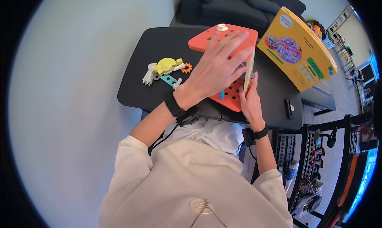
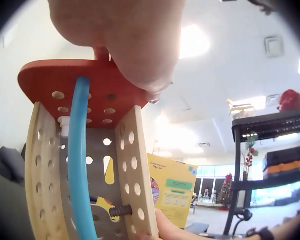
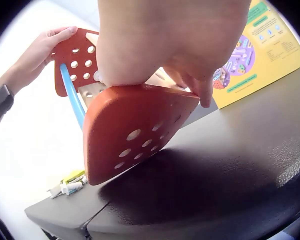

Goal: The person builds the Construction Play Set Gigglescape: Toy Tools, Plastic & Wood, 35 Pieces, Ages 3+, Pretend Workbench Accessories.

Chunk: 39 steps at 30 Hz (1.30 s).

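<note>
A toy toolbox stands on end close over the black table, with a perforated red end panel (image 1: pixel 207 39) on top and another red panel (image 3: pixel 135 135) below. Pale wooden side panels (image 2: pixel 140 170) and a blue rod (image 2: pixel 79 160) run between them. My left hand (image 1: pixel 219 68) rests on the top panel, its fingers spread across the surface. Lower down, my right hand (image 1: pixel 250 102) grips the wooden side, thumb and fingers on either face. A white bolt head (image 1: pixel 221 27) sits on the top panel, and a dark threaded screw (image 2: pixel 121 211) pokes through the wooden side.
On the black table (image 1: pixel 137 84) to the left lie a yellow toy piece (image 1: pixel 166 65), an orange gear (image 1: pixel 186 68), a teal perforated strip (image 1: pixel 168 80) and white parts. A yellow play-set box (image 1: pixel 298 48) stands at the right, with a small black object (image 1: pixel 289 108) nearer me.
</note>
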Motion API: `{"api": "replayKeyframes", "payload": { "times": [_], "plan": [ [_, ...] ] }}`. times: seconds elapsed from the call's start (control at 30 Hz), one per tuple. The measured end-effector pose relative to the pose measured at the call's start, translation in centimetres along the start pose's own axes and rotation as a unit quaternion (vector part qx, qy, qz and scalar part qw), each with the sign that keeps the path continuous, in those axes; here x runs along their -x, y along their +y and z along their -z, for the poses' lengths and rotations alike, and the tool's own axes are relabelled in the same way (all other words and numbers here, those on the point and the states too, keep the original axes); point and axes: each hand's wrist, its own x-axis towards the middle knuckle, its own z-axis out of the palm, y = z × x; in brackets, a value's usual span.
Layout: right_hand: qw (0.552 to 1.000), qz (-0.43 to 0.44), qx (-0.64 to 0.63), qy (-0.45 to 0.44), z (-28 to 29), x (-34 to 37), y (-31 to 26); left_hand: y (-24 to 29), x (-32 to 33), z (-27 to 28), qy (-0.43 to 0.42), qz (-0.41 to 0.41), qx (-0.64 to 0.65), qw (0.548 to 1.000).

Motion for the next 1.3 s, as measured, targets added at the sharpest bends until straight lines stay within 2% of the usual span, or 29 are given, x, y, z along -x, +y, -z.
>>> {"api": "replayKeyframes", "payload": {
  "times": [0.07, 0.1, 0.17, 0.23, 0.33, 0.37, 0.43, 0.67, 0.9, 0.97, 1.0, 1.07, 1.1, 1.17, 1.3],
  "plan": [
    [1.000, -0.003, -0.005, 0.001, 0.0, -0.1, -0.1, -0.8, 2.0, 1.2, 0.044, 0.063, 0.045, 0.996],
    [1.000, -0.001, -0.008, -0.001, 0.1, -0.1, -0.2, -1.7, 3.2, 1.7, 0.043, 0.064, 0.041, 0.996],
    [0.999, -0.024, -0.004, -0.022, 0.6, 0.1, -0.7, -3.8, 6.3, 2.8, 0.066, 0.191, 0.062, 0.977],
    [1.000, -0.014, -0.003, -0.024, 0.5, 0.1, -0.7, -6.9, 9.7, 4.4, -0.038, 0.277, -0.027, 0.960],
    [0.998, -0.037, -0.018, -0.041, 0.7, 0.3, -1.1, -9.8, 14.7, 6.5, -0.129, 0.339, -0.152, 0.919],
    [0.999, -0.035, -0.016, -0.038, 0.7, 0.4, -1.0, -10.5, 16.3, 6.9, -0.130, 0.338, -0.155, 0.919],
    [0.999, -0.035, -0.017, -0.036, 0.4, 0.5, -0.9, -11.8, 19.7, 7.1, -0.184, 0.293, -0.254, 0.903],
    [0.997, -0.051, -0.020, -0.062, 1.0, 0.3, -1.3, -12.3, 22.5, 6.0, -0.286, 0.258, -0.283, 0.878],
    [0.994, -0.070, -0.034, -0.082, 1.6, 0.1, -1.7, -11.3, 21.6, 6.6, -0.254, 0.222, -0.260, 0.905],
    [0.992, -0.082, -0.038, -0.087, 1.6, 0.1, -1.6, -10.2, 20.1, 7.2, -0.191, 0.259, -0.141, 0.936],
    [0.993, -0.070, -0.044, -0.085, 1.5, 0.1, -1.4, -9.3, 19.1, 7.4, -0.193, 0.257, -0.139, 0.937],
    [0.993, -0.059, -0.050, -0.085, 1.4, 0.2, -1.1, -6.8, 16.4, 7.4, -0.186, 0.333, -0.027, 0.924],
    [0.993, -0.055, -0.058, -0.089, 1.3, 0.1, -1.2, -6.0, 15.4, 7.0, -0.186, 0.333, -0.027, 0.924],
    [0.992, -0.049, -0.067, -0.092, 1.3, 0.1, -1.3, -4.5, 13.7, 6.0, -0.196, 0.249, 0.067, 0.946],
    [0.988, -0.073, -0.072, -0.113, 1.4, 0.2, -1.6, -3.2, 10.6, 3.5, -0.223, 0.187, 0.101, 0.951]
  ]
}}
